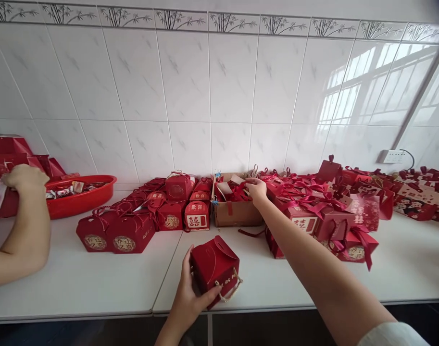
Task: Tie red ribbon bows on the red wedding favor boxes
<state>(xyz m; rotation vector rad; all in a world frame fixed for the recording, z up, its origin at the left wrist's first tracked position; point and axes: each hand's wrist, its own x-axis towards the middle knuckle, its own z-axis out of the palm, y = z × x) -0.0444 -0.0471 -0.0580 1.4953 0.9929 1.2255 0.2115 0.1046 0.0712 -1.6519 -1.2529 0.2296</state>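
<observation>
My left hand (192, 293) is wrapped around a dark red gift box (214, 264) at the table's front edge. The box has a folded lid with a curved flap, and a twisted cream cord hangs on its right side. My right hand (257, 190) reaches to an open cardboard box (237, 216) by the wall. Its fingers are pinched over the red ribbons and pale card pieces (226, 188) inside; whatever is between the fingertips is hidden.
Red gift boxes (123, 235) with cord handles stand left of the cardboard box; ribboned boxes (327, 218) crowd the right. At far left, a co-worker's hand (24, 177) is by red packaging, beside a red basin (78, 202) of wrapped sweets. A socket strip (392, 156) is on the tiled wall.
</observation>
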